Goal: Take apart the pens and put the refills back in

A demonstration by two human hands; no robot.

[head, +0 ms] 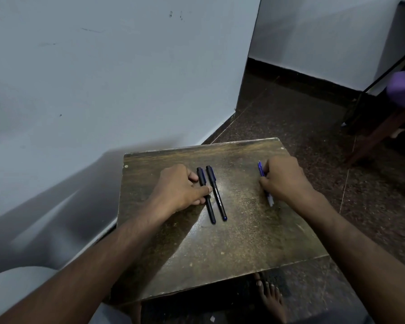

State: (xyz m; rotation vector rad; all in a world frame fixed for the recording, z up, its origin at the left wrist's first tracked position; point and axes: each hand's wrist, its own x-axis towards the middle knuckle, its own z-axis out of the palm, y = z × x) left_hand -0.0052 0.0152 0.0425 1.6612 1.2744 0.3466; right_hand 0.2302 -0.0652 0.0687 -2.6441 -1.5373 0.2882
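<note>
You have three pens in view. Two black pens lie side by side on the counter (220, 242), both capped, caps pointing away from you and tips angled toward your right. The left black pen (206, 195) is under your left hand (178, 188): your thumb and fingertips curl against its barrel, pinching it where it lies on the surface. The right black pen (216, 192), with white lettering along its barrel, lies just beside it, close to your thumb tip; whether they touch is not clear.

The third is a blue pen (264, 183), well apart from the black pair on the right side of the counter. Your right hand (285, 178) is curled round its middle, so only the blue far end and the pale near end show past your fingers.

The counter is a small, worn, dark brown wooden top, scuffed and shiny near the centre. A pale grey-blue wall (103, 78) with a few marks runs along your left. The floor (302, 118) is dark speckled stone with a black skirting. One bare foot (271, 298) shows under the counter's near edge. At the far right stand dark wooden furniture legs and a purple object (402, 90), too blurred to identify.
</note>
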